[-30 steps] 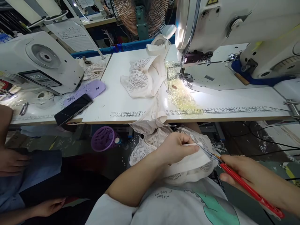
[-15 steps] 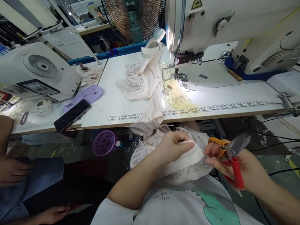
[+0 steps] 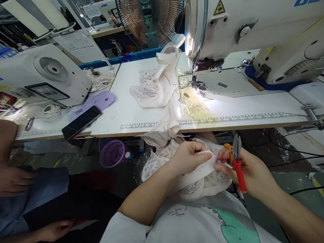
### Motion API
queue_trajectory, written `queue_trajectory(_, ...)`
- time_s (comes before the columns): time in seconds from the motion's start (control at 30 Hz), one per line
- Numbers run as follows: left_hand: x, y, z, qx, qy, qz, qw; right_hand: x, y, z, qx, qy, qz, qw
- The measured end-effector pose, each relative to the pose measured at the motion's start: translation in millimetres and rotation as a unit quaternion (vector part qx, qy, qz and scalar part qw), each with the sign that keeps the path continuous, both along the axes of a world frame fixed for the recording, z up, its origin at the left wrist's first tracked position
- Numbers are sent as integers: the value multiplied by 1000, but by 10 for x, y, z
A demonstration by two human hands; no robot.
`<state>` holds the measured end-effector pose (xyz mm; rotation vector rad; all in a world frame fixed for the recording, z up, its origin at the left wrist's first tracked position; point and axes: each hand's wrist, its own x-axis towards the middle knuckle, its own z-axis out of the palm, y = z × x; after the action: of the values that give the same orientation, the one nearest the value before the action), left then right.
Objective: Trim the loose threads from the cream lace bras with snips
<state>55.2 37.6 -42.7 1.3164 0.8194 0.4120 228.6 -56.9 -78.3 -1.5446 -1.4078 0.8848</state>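
Note:
On my lap lies a heap of white lace bras [image 3: 192, 190]. My left hand [image 3: 191, 157] pinches the pale band of one of them between thumb and fingers. Just to its right, my right hand [image 3: 243, 168] is closed around a pair of scissors [image 3: 237, 155] with one orange and one red handle, the blades pointing up and away from the cloth. The thumb and fingertips of that hand come close to the band's edge; whether they touch it I cannot tell. More of the lace bras [image 3: 149, 89] trail from the table down to my lap.
A sewing machine [image 3: 227, 30] stands over the white table [image 3: 113, 114], its lamp lit. Left are another machine [image 3: 45, 72], a phone [image 3: 81, 122] and a purple pattern piece [image 3: 101, 101]. A purple basket [image 3: 112, 154] sits below. A co-worker's arm [image 3: 12, 179] is at far left.
My right hand has moved left, nearer my left hand, and the scissors have turned so their blades point upward. My left hand keeps its pinch. The view has shifted slightly.

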Motion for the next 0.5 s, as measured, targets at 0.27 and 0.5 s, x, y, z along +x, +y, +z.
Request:
queue_trajectory(0.27, -35, 7, -3, 4, -7, 8, 1000, -38, 46, 97, 5, 10, 17, 1000)
queue_trajectory(0.5, -53, -36, -103, 209, 31, 27, 977, -145, 98, 202, -34, 42, 34, 998)
